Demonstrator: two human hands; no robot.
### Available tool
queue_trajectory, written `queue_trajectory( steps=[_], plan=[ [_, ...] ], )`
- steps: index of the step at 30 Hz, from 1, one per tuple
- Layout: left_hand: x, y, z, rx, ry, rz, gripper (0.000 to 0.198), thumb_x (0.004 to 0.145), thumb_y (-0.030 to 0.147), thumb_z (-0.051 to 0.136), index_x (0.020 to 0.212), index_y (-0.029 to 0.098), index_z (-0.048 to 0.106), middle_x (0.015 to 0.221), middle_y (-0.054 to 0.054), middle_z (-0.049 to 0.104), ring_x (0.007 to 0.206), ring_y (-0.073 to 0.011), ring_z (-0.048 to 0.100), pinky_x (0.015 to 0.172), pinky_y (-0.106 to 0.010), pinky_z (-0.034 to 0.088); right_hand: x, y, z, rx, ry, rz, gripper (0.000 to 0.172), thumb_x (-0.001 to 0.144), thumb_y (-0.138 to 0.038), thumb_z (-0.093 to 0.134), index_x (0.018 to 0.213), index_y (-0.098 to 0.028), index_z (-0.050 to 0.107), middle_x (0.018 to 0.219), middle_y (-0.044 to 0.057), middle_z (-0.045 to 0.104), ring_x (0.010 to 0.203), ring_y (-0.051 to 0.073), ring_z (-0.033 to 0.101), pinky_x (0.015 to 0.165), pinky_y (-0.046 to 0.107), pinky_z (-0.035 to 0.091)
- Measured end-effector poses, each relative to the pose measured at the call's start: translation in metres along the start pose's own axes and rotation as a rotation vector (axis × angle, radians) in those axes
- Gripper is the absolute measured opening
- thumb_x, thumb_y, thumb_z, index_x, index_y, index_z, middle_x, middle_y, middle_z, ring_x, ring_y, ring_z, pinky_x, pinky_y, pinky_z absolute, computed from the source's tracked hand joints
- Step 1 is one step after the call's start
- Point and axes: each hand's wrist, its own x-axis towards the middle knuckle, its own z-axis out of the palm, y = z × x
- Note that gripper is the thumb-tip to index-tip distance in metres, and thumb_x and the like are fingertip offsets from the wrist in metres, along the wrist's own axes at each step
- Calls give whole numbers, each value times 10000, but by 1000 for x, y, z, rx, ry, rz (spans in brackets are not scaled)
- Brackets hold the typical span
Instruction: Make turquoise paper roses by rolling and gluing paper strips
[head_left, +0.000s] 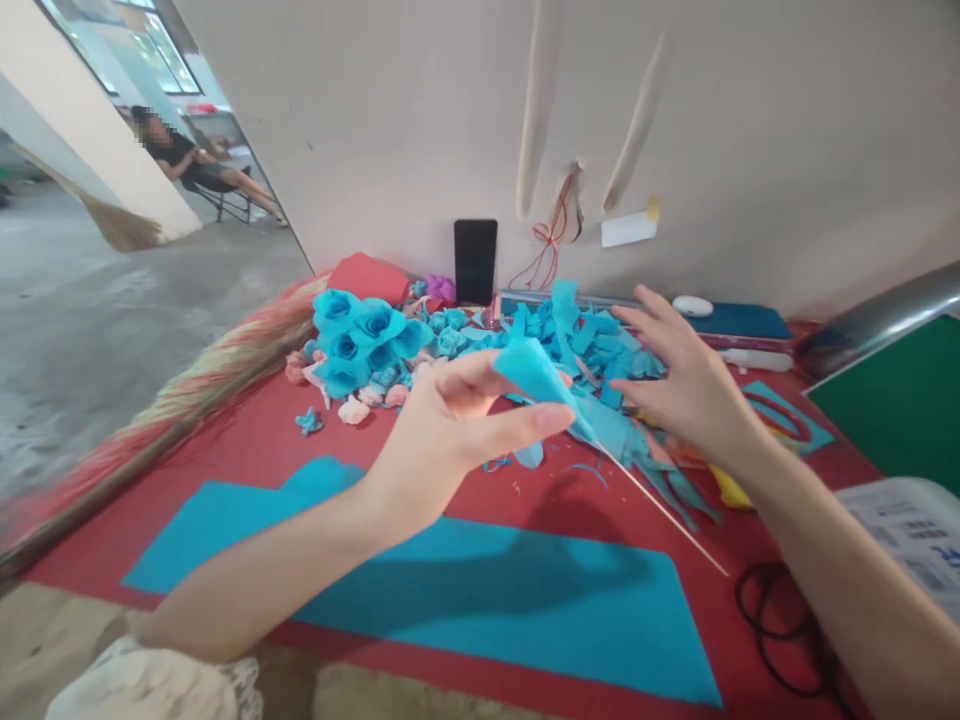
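My left hand [457, 420] is closed in a pinch on a rolled cone of blue felt [536, 375] that is fixed to a thin stick [667, 520] slanting down to the right. My right hand [686, 375] hovers open just right of the cone, fingers spread toward a heap of cut blue felt pieces [592, 345]. Finished blue felt roses [364, 340] lie in a cluster to the left of the heap. A large blue felt sheet [465, 590] lies flat on the red mat [255, 440] beneath my arms.
A black phone [475, 260] leans on the wall at the back. A broom [172, 400] lies along the mat's left edge. Black bands [776, 610] and a printed box [911, 535] sit at right, a green board [900, 400] beyond. A person sits far off at the upper left.
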Motion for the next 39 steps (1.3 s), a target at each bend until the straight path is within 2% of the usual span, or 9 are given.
queue_trajectory(
  steps=[1,2,3,5,12,20,26,33,39],
  plan=[
    [0,-2,3,1,-16,-15,66,673,196,728,660,233,675,729,48,660,722,-107,603,755,-247,520,-12,-5,-1,-21,35,-35,459,666,-233,699,1108,-276,585,1373,18,385,1292,280,279,891,336,474],
    [-1,-5,6,3,-30,-26,66,678,184,723,662,228,678,728,45,657,723,-104,600,769,-245,516,-25,-11,-2,-28,28,-53,325,714,-254,648,1036,-287,628,1319,-3,457,1261,270,344,901,348,472],
    [-1,-7,8,3,-38,-32,66,681,171,719,668,223,681,730,41,656,724,-101,599,785,-245,512,-36,-18,-3,-23,-15,-55,187,803,-298,552,957,-303,659,1098,-8,624,1093,237,534,870,346,495],
    [-1,-12,14,-6,-57,-52,66,684,156,716,671,212,685,726,32,653,718,-101,598,791,-247,508,-55,-33,-4,-5,-62,-64,209,861,-331,476,830,-322,682,798,-45,694,823,179,655,715,264,553],
    [-3,-25,26,20,-82,-68,95,661,137,728,693,222,701,737,20,660,730,-121,586,795,-278,490,-80,-54,1,-67,-110,-222,125,807,-207,557,715,-246,633,636,-55,661,494,92,605,442,120,476],
    [-3,-26,29,60,-166,-102,101,708,174,699,776,235,656,737,12,655,754,-146,613,698,-265,519,-82,-45,-6,-59,-183,-188,236,828,-161,498,636,-238,611,589,-60,640,499,87,603,450,131,461],
    [3,-17,25,396,-263,-132,206,687,214,719,878,220,643,914,-1,666,875,-154,596,810,-264,465,-82,-44,-14,-111,-257,-175,280,848,-180,477,577,-206,540,510,-53,564,445,66,527,404,143,393],
    [5,-16,22,567,-384,-49,116,712,259,691,805,194,670,755,-27,684,765,-182,577,774,-343,436,-81,-43,-15,-143,-262,-252,316,837,-197,484,526,-175,429,454,-62,436,401,43,407,376,123,312],
    [6,-19,24,607,-358,-32,95,698,244,705,774,191,682,734,-12,690,761,-172,590,791,-334,421,-82,-39,-14,-164,-260,-265,321,864,-188,456,543,-184,457,463,-59,459,413,61,418,393,155,336]
  ],
)
